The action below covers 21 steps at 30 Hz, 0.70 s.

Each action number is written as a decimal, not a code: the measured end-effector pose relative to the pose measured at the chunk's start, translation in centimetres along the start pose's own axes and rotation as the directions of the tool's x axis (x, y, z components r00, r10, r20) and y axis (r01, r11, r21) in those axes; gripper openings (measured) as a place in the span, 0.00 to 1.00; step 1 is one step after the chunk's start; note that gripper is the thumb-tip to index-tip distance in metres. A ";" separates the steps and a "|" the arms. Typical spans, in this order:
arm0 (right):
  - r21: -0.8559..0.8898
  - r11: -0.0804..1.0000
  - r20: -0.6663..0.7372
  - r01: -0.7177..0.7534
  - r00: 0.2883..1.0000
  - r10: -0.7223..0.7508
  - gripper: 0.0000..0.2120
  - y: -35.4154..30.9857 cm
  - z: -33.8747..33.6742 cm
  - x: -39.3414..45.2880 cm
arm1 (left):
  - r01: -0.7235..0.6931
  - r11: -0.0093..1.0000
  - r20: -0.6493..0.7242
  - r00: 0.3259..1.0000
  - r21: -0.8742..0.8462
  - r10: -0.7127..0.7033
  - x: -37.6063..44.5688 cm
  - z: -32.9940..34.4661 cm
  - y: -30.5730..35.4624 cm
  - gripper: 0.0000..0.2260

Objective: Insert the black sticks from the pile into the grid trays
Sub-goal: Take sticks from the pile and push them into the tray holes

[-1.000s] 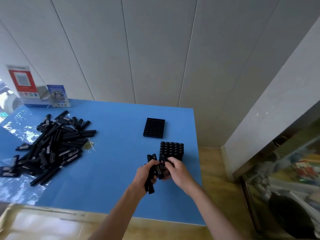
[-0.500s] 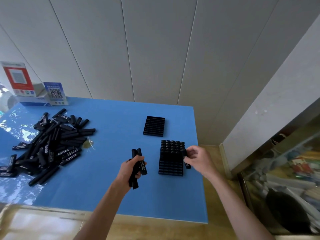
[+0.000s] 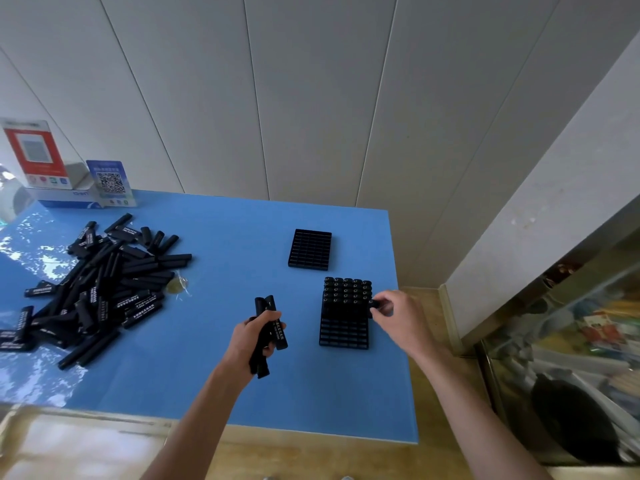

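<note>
At tray point(image 3: 344, 336) R edge: right hand point(image 3: 394, 315) pinching stick point(image 3: 373, 304).

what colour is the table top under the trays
Blue, glossy with window glare at the left; the table top shows plainly in the head view.

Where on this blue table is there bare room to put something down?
Bare blue runs between the stick pile and the empty tray, and along the near edge below the left hand. It is crowded around the half-filled tray and right hand.
</note>
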State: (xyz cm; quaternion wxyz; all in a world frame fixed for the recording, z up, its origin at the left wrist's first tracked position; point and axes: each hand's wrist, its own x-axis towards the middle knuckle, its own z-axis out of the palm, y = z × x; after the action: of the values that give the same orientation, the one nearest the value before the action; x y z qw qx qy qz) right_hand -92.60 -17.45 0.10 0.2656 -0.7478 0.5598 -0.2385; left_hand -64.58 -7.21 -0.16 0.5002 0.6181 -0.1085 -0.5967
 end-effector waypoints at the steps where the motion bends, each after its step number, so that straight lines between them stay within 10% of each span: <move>1: -0.007 1.000 0.008 0.002 1.000 -0.002 0.05 0.2 0.1 0.0 | 0.001 1.000 -0.001 1.000 0.001 -0.001 -0.1 -0.1 -0.1 0.14; 21: -0.253 0.961 0.052 0.111 0.994 -0.101 0.09 0.5 1.3 1.2 | -0.015 0.999 0.017 1.000 0.039 0.014 -0.4 0.7 -0.2 0.14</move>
State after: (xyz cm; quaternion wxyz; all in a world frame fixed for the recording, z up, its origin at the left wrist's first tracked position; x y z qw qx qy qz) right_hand -91.82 -18.52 -1.10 0.1648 -0.8092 0.5397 -0.1638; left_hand -65.36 -7.16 0.14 0.4913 0.6219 -0.1288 -0.5960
